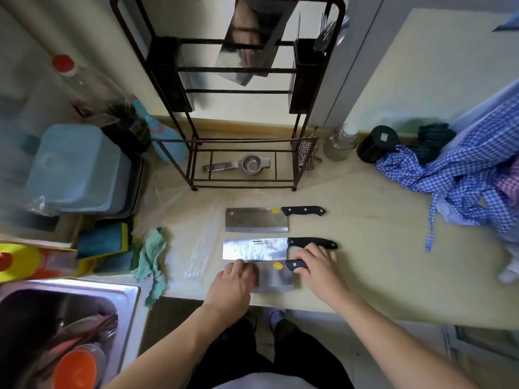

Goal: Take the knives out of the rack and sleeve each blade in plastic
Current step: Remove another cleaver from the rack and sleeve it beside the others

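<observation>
Three cleavers with black handles lie side by side on the pale counter in front of the black metal rack (193,113). The far cleaver (256,219) and the middle cleaver (254,248) lie bare. The near cleaver (276,277) has its blade inside a thin clear plastic sleeve. My right hand (317,265) grips its black handle. My left hand (234,284) rests flat on the left end of the sleeved blade, covering that end. Another broad blade (247,43) still hangs high in the rack. Spare clear plastic sleeves (203,248) lie left of the cleavers.
A metal squeezer (238,165) lies on the rack's bottom shelf. A green rag (151,265) and sponges (105,242) sit left, near the sink (70,318) holding dishes. Blue lidded box (75,169), bottle, jars (339,144) and a blue checked cloth (471,175) crowd the counter's edges.
</observation>
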